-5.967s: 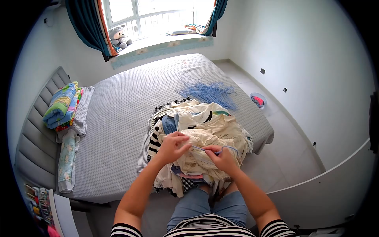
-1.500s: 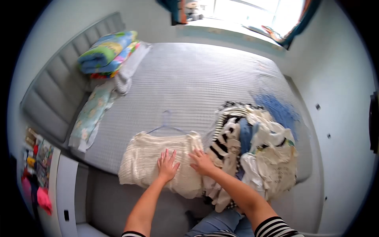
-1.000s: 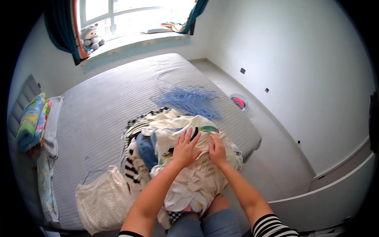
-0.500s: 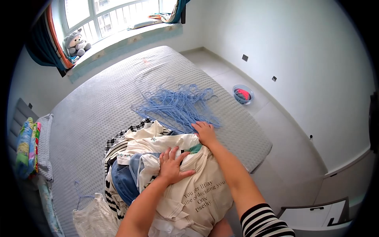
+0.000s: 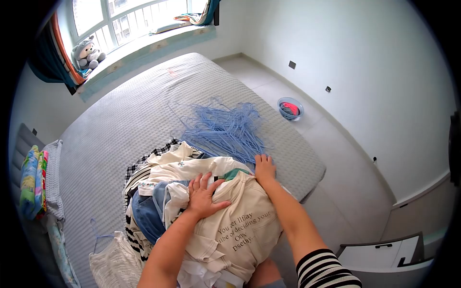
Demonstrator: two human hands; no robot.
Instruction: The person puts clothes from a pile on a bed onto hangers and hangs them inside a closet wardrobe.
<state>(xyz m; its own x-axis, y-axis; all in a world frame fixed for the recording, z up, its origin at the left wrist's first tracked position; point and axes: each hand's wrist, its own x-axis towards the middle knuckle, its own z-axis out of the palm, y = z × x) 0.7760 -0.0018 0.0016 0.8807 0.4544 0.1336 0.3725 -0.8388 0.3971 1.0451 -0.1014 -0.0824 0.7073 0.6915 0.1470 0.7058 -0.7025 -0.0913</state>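
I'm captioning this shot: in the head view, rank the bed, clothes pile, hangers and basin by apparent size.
1. Bed
2. Clothes pile, perhaps enlarged by nearness
3. Hangers, taken together
4. Basin

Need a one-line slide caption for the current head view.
Left hand spread on a heap of clothes, right hand beside a tangle of blue hangers, on a gray bed.
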